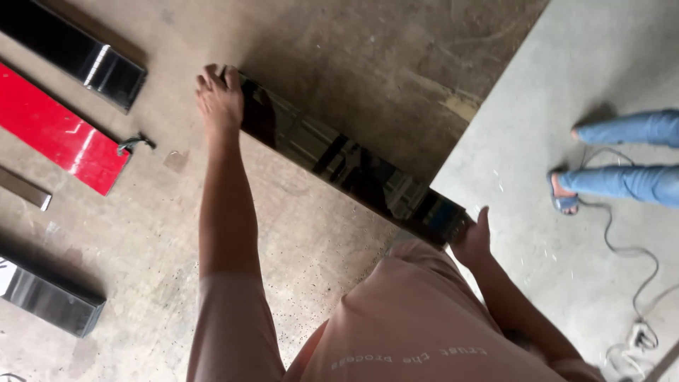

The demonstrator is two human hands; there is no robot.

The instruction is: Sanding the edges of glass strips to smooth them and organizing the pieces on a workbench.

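Note:
A long glossy black panel [353, 166] lies slantwise on a brown board table [339, 42], from upper left to the table's right edge. My left hand [219, 99] grips its far end, fingers curled over the edge. My right hand [472, 239] holds the near end, which sticks out past the table's edge, thumb up beside it.
At the left lie another glossy black panel [78, 53], a red glossy panel [60, 138], a thin grey strip [25, 187] and a dark grey panel [49, 301]. On the concrete floor at right stand another person's legs in jeans [622, 155], with a cable [629, 269] trailing nearby.

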